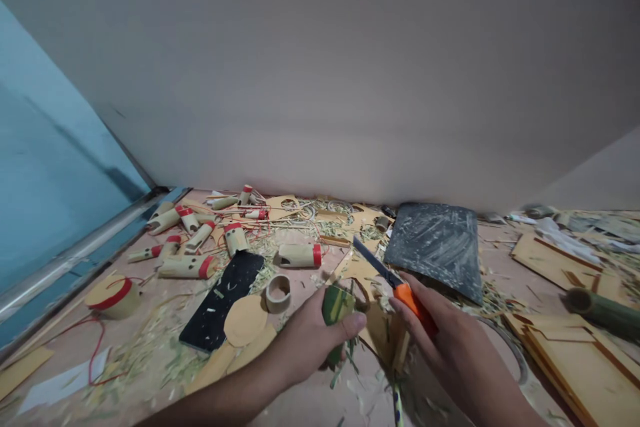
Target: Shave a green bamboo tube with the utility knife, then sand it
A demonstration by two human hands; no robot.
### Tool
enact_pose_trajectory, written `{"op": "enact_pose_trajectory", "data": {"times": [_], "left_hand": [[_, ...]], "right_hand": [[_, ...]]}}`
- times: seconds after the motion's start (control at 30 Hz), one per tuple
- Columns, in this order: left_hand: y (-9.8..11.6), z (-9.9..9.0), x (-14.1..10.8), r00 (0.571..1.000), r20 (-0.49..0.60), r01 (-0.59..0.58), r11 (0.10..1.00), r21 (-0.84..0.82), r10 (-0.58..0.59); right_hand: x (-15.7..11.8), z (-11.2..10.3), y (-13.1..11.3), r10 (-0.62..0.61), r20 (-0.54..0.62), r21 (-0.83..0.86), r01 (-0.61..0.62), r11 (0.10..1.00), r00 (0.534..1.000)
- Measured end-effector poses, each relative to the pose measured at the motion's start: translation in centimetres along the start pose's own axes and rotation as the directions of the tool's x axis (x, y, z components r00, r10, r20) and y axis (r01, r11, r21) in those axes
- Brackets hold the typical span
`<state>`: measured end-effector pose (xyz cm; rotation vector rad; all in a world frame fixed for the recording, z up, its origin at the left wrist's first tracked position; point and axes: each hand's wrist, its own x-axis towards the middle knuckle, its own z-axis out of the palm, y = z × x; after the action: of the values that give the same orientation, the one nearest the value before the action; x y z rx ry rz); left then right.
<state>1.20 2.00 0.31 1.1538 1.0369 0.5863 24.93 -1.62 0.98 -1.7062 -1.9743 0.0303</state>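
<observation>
My left hand (320, 333) is closed around a short green bamboo piece (336, 307), its skin partly pared to a paler yellow-green. In my right hand (445, 327) is a knife with an orange handle (414, 307); its dark blade (373, 257) points up and to the left, apart from the bamboo. Green shavings hang below the bamboo and litter the surface. Just behind my left hand stands a small bamboo ring (278, 293). A bamboo tube with a red band (300, 255) lies farther back.
Several red-banded bamboo tubes (187, 267) and red cords lie at the left. A black phone-like slab (220, 303) and a round tan disc (246, 320) sit left of centre. Behind my right hand rests a dark scuffed sheet (434, 247). Tan boards (580, 360) and green bamboo (607, 315) occupy the right.
</observation>
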Motion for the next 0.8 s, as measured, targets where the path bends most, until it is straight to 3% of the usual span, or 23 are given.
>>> {"op": "enact_pose_trajectory", "data": {"times": [0.13, 0.27, 0.43, 0.57, 0.8], "left_hand": [[0.4, -0.8, 0.1, 0.995, 0.081, 0.067, 0.998, -0.018, -0.065], [0.5, -1.0, 0.0, 0.993, 0.075, 0.091, 0.994, 0.062, -0.095], [0.5, -0.4, -0.3, 0.999, 0.052, -0.029, 0.964, 0.263, 0.016], [0.6, 0.0, -0.6, 0.998, 0.066, -0.011, 0.943, 0.331, -0.011], [0.9, 0.1, -0.8, 0.999, -0.015, 0.038, 0.914, 0.405, -0.035]], "right_hand": [[-0.2, -0.3, -0.5, -0.055, 0.158, 0.169, 0.028, 0.985, 0.986], [-0.6, -0.2, -0.9, 0.015, 0.245, 0.304, -0.091, 0.948, 0.969], [-1.3, 0.4, -2.1, 0.093, 0.271, 0.466, -0.215, 0.858, 0.958], [-1.4, 0.4, -3.5, 0.104, 0.323, 0.548, -0.276, 0.79, 0.941], [-0.8, -0.3, -3.2, 0.177, 0.234, 0.513, -0.276, 0.813, 0.956]]}}
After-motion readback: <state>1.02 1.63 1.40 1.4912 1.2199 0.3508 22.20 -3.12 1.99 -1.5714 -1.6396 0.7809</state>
